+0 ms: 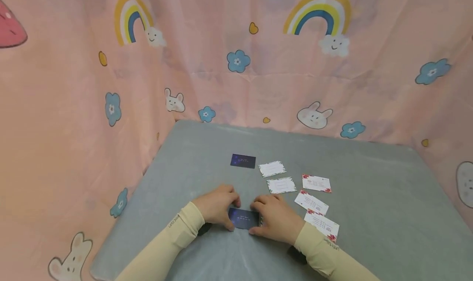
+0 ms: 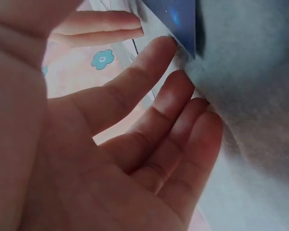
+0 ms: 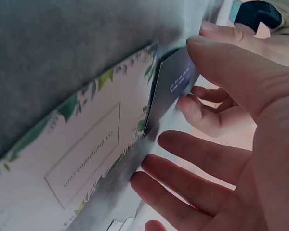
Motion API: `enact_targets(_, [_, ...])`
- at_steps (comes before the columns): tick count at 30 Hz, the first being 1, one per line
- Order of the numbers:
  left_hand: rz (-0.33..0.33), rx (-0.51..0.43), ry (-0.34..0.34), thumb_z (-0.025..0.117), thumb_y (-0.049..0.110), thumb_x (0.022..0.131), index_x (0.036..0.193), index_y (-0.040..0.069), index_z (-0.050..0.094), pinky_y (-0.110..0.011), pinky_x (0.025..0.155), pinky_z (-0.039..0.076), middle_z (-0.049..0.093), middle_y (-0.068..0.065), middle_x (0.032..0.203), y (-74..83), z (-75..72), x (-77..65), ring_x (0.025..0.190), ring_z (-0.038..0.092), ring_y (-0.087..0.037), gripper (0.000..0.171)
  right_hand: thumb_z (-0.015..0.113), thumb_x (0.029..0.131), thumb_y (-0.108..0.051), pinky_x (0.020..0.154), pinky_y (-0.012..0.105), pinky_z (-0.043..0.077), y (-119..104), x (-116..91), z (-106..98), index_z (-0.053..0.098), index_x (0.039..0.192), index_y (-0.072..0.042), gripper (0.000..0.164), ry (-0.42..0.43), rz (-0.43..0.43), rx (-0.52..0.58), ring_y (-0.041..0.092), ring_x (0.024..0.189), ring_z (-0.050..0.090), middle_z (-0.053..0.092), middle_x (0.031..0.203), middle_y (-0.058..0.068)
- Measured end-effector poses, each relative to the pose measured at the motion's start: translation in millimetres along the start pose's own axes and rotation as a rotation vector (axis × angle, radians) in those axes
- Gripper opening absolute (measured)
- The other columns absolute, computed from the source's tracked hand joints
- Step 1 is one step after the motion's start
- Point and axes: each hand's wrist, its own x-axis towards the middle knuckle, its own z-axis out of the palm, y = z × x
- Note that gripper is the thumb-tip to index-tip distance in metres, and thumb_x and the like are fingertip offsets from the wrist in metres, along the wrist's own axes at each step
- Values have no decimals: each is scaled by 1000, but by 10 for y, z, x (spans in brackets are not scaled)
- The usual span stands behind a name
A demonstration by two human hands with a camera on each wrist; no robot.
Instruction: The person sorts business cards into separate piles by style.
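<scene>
A dark blue business card (image 1: 244, 218) lies on the grey cloth between my two hands. My left hand (image 1: 218, 205) is at its left end, thumb and fingers spread apart. In the left wrist view the index fingertip is right by a corner of the blue card (image 2: 180, 21). At the card's right end is my right hand (image 1: 277, 217), fingers fairly straight, with the thumb (image 3: 207, 55) at the card's edge. Beneath the right palm lies a white card with a green leaf border (image 3: 86, 149), mostly hidden in the head view.
Farther back lies another dark blue card (image 1: 243, 161). Two leaf-bordered white cards (image 1: 281, 185) are to its right. Several white cards with red flowers (image 1: 316, 183) form a column beyond my right hand. A pink patterned curtain (image 1: 258, 92) hangs around the grey-covered table (image 1: 388, 199).
</scene>
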Motion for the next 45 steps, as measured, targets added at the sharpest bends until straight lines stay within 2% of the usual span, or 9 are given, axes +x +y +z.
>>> enact_targets(7, [11, -24, 3, 98, 26, 69, 107, 16, 73, -26, 88, 52, 61, 4, 104, 11, -3, -25, 99, 54, -12, 46, 94, 78, -49, 101, 53, 50, -32, -18, 38, 77, 117, -11, 57, 14, -12, -39, 25, 109, 69, 74, 117, 3])
enact_targets(13, [-7, -116, 30, 93, 20, 76, 116, 8, 72, -28, 88, 55, 67, 0, 109, -69, -71, 58, 95, 61, -11, 47, 91, 84, -39, 103, 55, 53, 47, 113, 9, 75, 123, -6, 53, -8, 63, 37, 24, 108, 71, 76, 112, 3])
enact_targets(18, [-45, -76, 53, 92, 23, 82, 128, 8, 73, -34, 94, 57, 66, -3, 117, -157, -136, 222, 99, 64, -15, 53, 92, 84, -36, 95, 47, 59, 212, 288, 12, 76, 124, -6, 52, -3, 124, 53, 23, 102, 72, 74, 111, 4])
enact_targets(21, [-78, -31, 72, 91, 24, 83, 132, 9, 73, -35, 96, 58, 65, -4, 120, -228, -172, 332, 100, 64, -15, 53, 93, 84, -34, 91, 46, 61, 285, 422, -4, 76, 125, -5, 54, 0, 155, 69, 25, 101, 72, 73, 112, 6])
enact_targets(25, [-115, -10, 70, 90, 25, 86, 135, 9, 72, -37, 98, 58, 65, -6, 125, -309, -233, 467, 104, 65, -18, 55, 93, 85, -34, 95, 48, 61, 366, 594, -40, 75, 128, -4, 56, -21, 188, 80, 27, 104, 72, 73, 116, 9])
enact_targets(30, [-166, 3, 78, 88, 27, 90, 142, 10, 68, -40, 107, 56, 64, -9, 138, -406, -343, 672, 119, 66, -22, 57, 91, 87, -32, 96, 48, 60, 524, 839, -92, 73, 132, -4, 56, -36, 226, 66, 27, 105, 71, 72, 117, 11])
enact_targets(34, [-205, -2, 101, 86, 26, 93, 145, 12, 67, -42, 113, 54, 61, -11, 145, -477, -466, 800, 127, 65, -25, 58, 89, 90, -30, 103, 50, 59, 662, 1050, -83, 70, 137, -3, 57, -42, 258, 88, 30, 116, 70, 71, 127, 14])
enact_targets(38, [-216, -46, 113, 85, 24, 94, 148, 11, 65, -43, 112, 54, 60, -12, 145, -531, -521, 932, 127, 64, -26, 59, 86, 93, -28, 110, 52, 55, 791, 1161, -22, 68, 140, -2, 57, -50, 295, 116, 35, 128, 67, 69, 136, 17])
enact_targets(45, [-249, -54, 116, 85, 24, 94, 149, 12, 65, -41, 114, 53, 58, -13, 150, -680, -544, 1183, 130, 62, -26, 59, 83, 96, -24, 112, 55, 53, 907, 1312, 3, 65, 143, 1, 56, -45, 346, 171, 39, 131, 65, 66, 141, 22])
